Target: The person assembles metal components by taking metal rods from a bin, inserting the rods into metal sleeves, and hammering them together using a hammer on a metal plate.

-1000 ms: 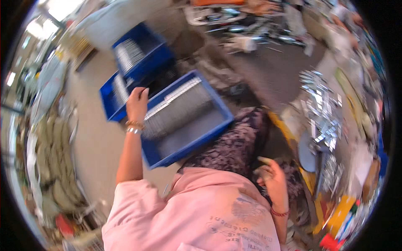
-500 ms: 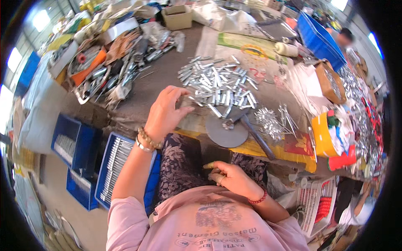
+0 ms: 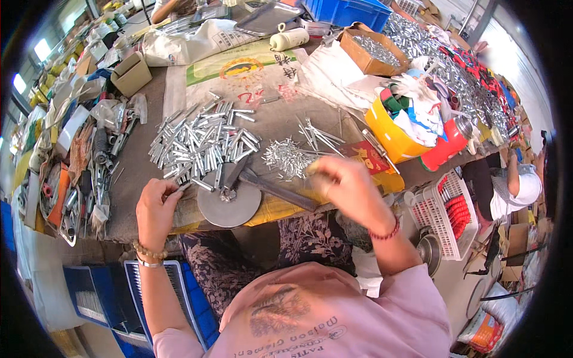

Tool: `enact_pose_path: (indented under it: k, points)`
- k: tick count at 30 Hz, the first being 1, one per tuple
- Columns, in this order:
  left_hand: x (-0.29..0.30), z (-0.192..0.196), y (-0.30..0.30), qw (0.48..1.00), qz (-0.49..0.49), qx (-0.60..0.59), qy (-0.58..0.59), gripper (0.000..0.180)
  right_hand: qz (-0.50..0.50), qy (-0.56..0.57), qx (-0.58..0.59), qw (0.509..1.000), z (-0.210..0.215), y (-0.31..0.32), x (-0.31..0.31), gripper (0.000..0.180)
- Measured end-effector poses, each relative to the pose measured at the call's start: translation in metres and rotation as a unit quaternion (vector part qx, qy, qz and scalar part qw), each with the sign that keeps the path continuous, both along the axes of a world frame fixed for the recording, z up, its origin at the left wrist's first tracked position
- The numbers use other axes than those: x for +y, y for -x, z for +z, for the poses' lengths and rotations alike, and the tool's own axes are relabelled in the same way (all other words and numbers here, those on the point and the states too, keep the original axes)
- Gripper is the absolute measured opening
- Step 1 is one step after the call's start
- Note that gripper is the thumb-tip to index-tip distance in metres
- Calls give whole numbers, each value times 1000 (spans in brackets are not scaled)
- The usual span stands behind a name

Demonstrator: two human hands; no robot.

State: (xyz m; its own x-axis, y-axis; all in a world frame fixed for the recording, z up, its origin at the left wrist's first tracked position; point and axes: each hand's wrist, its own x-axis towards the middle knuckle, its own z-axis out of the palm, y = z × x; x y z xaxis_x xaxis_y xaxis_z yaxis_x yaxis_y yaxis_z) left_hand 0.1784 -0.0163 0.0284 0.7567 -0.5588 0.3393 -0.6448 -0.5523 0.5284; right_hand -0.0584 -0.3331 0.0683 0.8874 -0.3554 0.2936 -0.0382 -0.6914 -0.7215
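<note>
My left hand [image 3: 156, 209] is at the bench's near edge, thumb and fingers pinched on the end of a short silver metal tube [image 3: 184, 187]. Just beyond it lies a loose heap of similar metal tubes [image 3: 200, 140]. A round grey metal plate [image 3: 230, 210] sits between my hands, with a small metal lump [image 3: 227, 194] on it. Across the plate's right side rests a hammer [image 3: 277, 190]. My right hand [image 3: 352, 190] hovers beside a pile of small metal pins [image 3: 287, 159]; motion blurs its fingers, so their grip is unclear.
Longer rods [image 3: 319, 136] lie behind the pins. At right stand a yellow container [image 3: 397, 134] of cloths, a red bottle [image 3: 444, 143] and a cardboard box [image 3: 373, 53] of metal parts. Tools and scrap [image 3: 89, 167] crowd the left. Blue crates [image 3: 197, 298] sit below the bench.
The view has swung to the right. My left hand has closed on a tube from the heap's near edge. My right hand has risen from my lap to beside the pins.
</note>
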Motion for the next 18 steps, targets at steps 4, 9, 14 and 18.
enact_pose_path:
  k: [4, 9, 14, 18]
  points:
    - [11, 0, 5, 983, 30, 134, 120, 9, -108, 180, 19, 978, -17, -9, -51, 13]
    - [9, 12, 39, 738, -68, 472, 477, 27, -65, 212, 6, 975, -27, -29, -54, 12]
    - [-1, 7, 58, 712, -91, 543, 437, 26, -23, 273, 67, 959, -24, -47, -59, 12]
    - [-21, 14, 72, 751, -7, 520, 406, 21, -19, 281, 126, 951, -21, -52, -60, 14]
